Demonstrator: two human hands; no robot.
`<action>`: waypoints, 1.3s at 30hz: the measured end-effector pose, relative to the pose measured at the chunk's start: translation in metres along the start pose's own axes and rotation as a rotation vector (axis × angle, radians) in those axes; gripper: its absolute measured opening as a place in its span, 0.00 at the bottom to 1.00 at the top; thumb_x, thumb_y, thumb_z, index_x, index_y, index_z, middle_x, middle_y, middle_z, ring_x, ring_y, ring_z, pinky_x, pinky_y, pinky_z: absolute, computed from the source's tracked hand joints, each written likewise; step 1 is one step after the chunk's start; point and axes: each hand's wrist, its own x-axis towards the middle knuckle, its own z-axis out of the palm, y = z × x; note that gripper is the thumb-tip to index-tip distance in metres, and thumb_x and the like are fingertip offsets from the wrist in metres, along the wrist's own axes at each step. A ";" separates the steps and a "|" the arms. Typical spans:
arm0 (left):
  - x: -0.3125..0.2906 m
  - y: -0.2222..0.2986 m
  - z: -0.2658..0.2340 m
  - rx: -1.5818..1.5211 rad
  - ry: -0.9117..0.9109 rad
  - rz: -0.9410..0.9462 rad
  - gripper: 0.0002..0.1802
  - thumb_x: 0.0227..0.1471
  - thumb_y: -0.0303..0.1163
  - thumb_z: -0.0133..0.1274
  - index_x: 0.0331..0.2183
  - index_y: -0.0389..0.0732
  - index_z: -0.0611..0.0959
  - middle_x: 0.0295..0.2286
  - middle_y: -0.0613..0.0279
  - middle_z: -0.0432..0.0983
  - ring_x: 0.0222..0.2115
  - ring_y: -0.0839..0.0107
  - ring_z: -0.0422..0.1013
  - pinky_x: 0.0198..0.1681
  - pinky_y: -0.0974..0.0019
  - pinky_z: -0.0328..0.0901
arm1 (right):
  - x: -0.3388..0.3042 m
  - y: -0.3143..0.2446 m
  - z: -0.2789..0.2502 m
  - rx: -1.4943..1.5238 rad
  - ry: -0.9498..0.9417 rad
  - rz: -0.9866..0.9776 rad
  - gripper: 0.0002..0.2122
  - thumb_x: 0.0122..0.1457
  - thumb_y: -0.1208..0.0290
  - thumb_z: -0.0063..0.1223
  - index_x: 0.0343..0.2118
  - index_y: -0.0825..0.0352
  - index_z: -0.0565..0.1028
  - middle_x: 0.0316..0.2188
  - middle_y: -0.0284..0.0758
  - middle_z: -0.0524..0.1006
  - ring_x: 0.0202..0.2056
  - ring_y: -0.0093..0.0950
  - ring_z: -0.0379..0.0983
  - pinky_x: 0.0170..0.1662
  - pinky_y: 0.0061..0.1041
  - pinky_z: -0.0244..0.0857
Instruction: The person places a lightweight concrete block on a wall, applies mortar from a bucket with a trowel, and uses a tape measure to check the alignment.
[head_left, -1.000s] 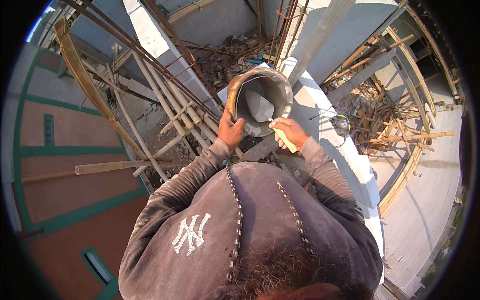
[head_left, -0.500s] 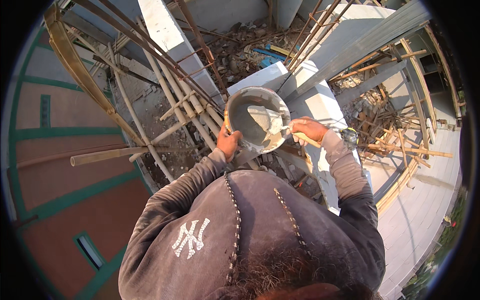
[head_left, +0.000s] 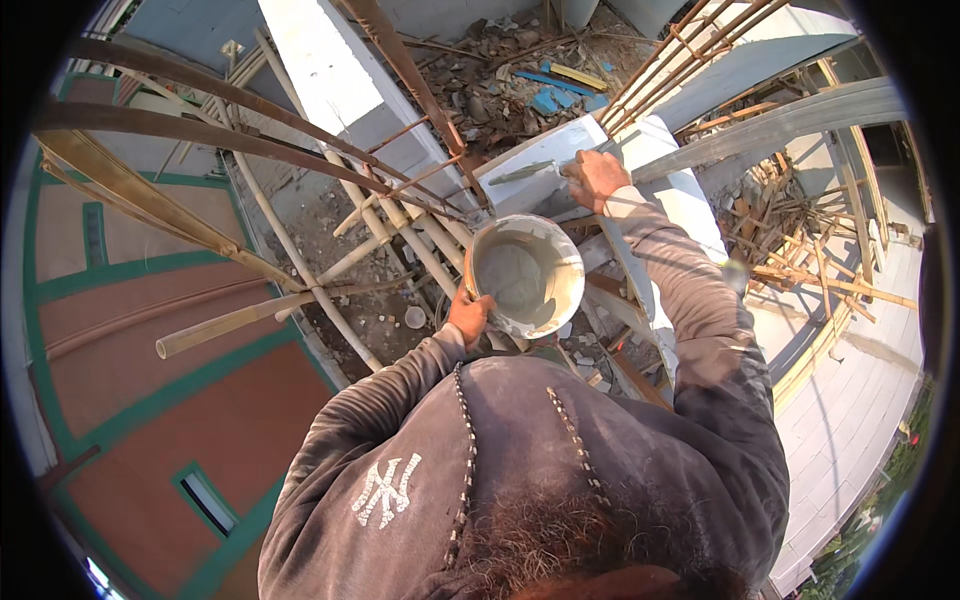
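My left hand [head_left: 468,317] is closed on the left rim of a round bucket [head_left: 572,275], keeping it in front of my chest. Wet grey mortar [head_left: 515,280] coats its inside and lies at the bottom. Beyond the bucket, my right hand [head_left: 598,180] is wrapped around the handle of a trowel [head_left: 525,172]. The trowel's blade is low over the top of a white block wall [head_left: 545,150], tilted so that it looks thin. Whether the grey there is all blade or partly mortar is hard to make out. The handle is mostly hidden in my fist.
Rusty rebar rods [head_left: 405,90] rise at the wall's corner, more [head_left: 690,50] at the far right. Bamboo scaffold poles [head_left: 290,235] cross on the left. A grey metal strip [head_left: 780,125] spans the right. Rubble [head_left: 500,75] lies beyond the wall, broken wood [head_left: 790,220] further right.
My right hand has taken the mortar-loaded trowel out of the bucket and away from me, onto the wall top. The bucket sits slightly lower in view, still in my left hand.
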 end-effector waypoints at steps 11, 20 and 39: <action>0.003 0.027 -0.002 -0.011 -0.013 -0.135 0.37 0.44 0.20 0.52 0.58 0.39 0.66 0.42 0.58 0.75 0.37 0.65 0.73 0.38 0.63 0.71 | -0.035 0.018 0.020 -0.184 0.211 0.333 0.10 0.49 0.72 0.57 0.36 0.54 0.77 0.35 0.34 0.69 0.44 0.35 0.69 0.44 0.40 0.60; 0.016 0.017 -0.018 0.141 0.002 -0.152 0.35 0.43 0.25 0.54 0.56 0.37 0.67 0.36 0.59 0.74 0.31 0.69 0.71 0.27 0.66 0.69 | -0.047 0.001 0.039 -0.085 0.151 0.550 0.14 0.53 0.67 0.57 0.43 0.53 0.76 0.40 0.34 0.68 0.48 0.36 0.68 0.49 0.42 0.60; 0.006 -0.002 -0.023 -0.045 -0.017 -0.034 0.36 0.41 0.21 0.52 0.56 0.37 0.67 0.39 0.57 0.76 0.34 0.66 0.73 0.36 0.64 0.71 | -0.034 0.004 0.057 -0.202 0.313 0.501 0.11 0.49 0.72 0.56 0.37 0.52 0.74 0.38 0.32 0.69 0.45 0.35 0.66 0.48 0.37 0.57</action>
